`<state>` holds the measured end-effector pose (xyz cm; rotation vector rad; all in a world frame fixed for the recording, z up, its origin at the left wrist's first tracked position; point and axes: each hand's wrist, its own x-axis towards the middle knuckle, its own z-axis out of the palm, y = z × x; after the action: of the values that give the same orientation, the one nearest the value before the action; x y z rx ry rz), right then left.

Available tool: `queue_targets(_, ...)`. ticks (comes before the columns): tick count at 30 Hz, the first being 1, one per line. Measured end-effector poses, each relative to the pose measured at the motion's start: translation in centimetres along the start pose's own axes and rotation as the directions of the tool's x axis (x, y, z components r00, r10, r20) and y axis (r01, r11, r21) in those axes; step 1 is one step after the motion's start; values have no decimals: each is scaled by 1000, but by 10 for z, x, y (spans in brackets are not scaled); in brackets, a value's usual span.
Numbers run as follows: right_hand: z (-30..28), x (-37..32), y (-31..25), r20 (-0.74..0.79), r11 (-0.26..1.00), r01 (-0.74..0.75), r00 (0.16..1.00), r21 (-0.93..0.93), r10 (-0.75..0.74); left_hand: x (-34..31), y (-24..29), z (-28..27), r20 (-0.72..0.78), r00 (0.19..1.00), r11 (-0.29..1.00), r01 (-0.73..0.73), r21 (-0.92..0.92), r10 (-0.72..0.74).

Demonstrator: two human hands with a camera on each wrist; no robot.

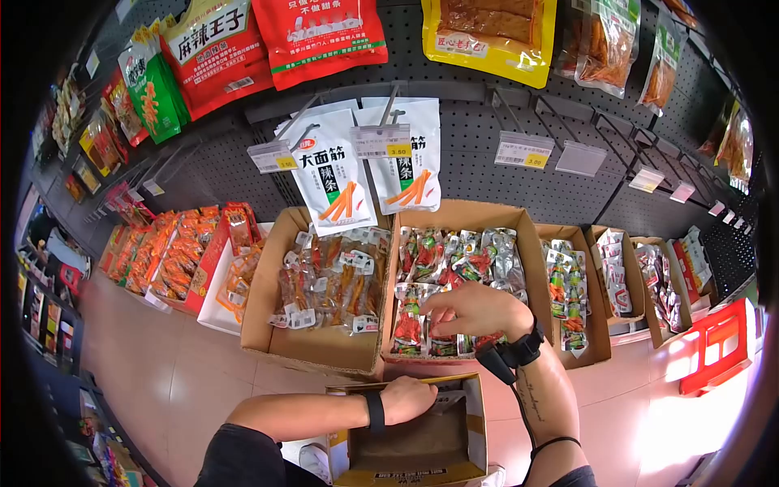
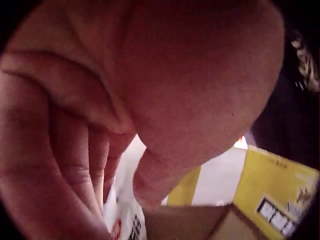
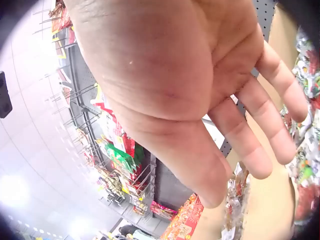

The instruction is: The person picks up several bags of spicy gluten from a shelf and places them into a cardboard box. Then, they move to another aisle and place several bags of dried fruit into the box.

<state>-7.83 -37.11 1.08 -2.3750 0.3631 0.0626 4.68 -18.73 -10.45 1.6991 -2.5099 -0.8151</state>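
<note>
My left hand (image 1: 410, 400) is at the far side of a small open yellow-edged carton (image 1: 479, 430). In the left wrist view its curled fingers and thumb pinch a white snack bag (image 2: 127, 215) printed with dark lettering and a red logo; most of the bag is hidden by the hand. My right hand (image 1: 479, 312) hovers over a cardboard box (image 1: 531, 243) of small red-and-silver snack packets (image 1: 410, 321). Its fingers (image 3: 250, 155) are loosely bent with nothing between them in the right wrist view.
Left of that box stands another cardboard box (image 1: 264, 284) of clear-wrapped snacks (image 1: 333, 280). Two white snack bags (image 1: 337, 174) hang above on pegs with price tags. Narrower boxes (image 1: 600, 325) line the right, near a red plastic stool (image 1: 718, 349) on the tiled floor.
</note>
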Motion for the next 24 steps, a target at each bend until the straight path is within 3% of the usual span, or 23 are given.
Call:
queue_targets(2,-4,0,-2,5,1000,7,1000,-26,-6,1,11,-46,118,980,961,-183,208,161)
queue_targets(3,-9,-2,-4,6,1000,12,1000,-25,-12,5,8,-66,9,994,985,-107,134,107)
queue_targets(4,-15,-6,-7,-37,1000,-1,999,-13,0,11,-5,-84,-134,979,973,-124,196,152)
queue_targets(5,-22,-11,-10,-82,1000,-14,997,-4,14,7,7,-135,-152,980,983,144,117,-126)
queue_targets(6,-31,-19,-16,-154,998,-50,986,45,57,12,-19,-156,-271,959,970,141,198,-84)
queue_targets(7,-35,-21,-15,-162,998,-46,985,41,52,23,-48,-168,-518,843,987,157,-19,-144)
queue_targets(8,-38,-23,-14,-246,997,-32,968,64,47,34,-70,-183,-675,709,975,83,-206,-203)
queue_targets(9,-40,-23,-14,-326,996,-16,944,86,43,44,-89,-201,-682,659,946,166,-278,-316)
queue_targets(10,-40,-23,-13,-352,995,16,936,94,19,63,-119,-203,-820,514,966,177,-188,-253)
queue_targets(11,-40,-23,-14,-358,996,21,934,86,11,76,-126,-212,-871,435,974,86,-211,-227)
queue_targets(13,-40,-20,-15,-289,999,26,957,22,-18,104,-143,-220,-958,239,976,185,-117,-161)
queue_targets(14,-35,-17,-9,-303,997,74,951,30,-62,111,-143,-219,-960,235,977,182,-111,-153)
queue_targets(16,-35,-17,-10,-324,996,78,944,39,-61,117,-122,-223,-904,225,890,-200,-409,-364)
queue_targets(17,-35,-18,-10,-337,995,81,940,52,-59,121,-129,-221,-906,228,893,-203,-402,-356)
queue_targets(19,-37,-20,-9,-369,994,88,928,64,-59,125,-141,-219,-739,358,698,-263,-666,-570)
queue_targets(20,-40,-21,-10,-407,996,53,913,70,-20,127,-145,-211,-700,393,584,-386,-714,-596)
queue_targets(21,-41,-22,-13,-443,997,18,897,80,19,121,-134,-208,-696,397,581,-383,-718,-599)
queue_targets(23,-41,-23,-14,-500,990,5,863,141,67,107,-114,-204,-749,346,502,-576,-646,-565)
queue_targets(24,-40,-21,-12,-593,993,-12,801,121,82,95,-110,-200,-739,356,531,-525,-665,-572)
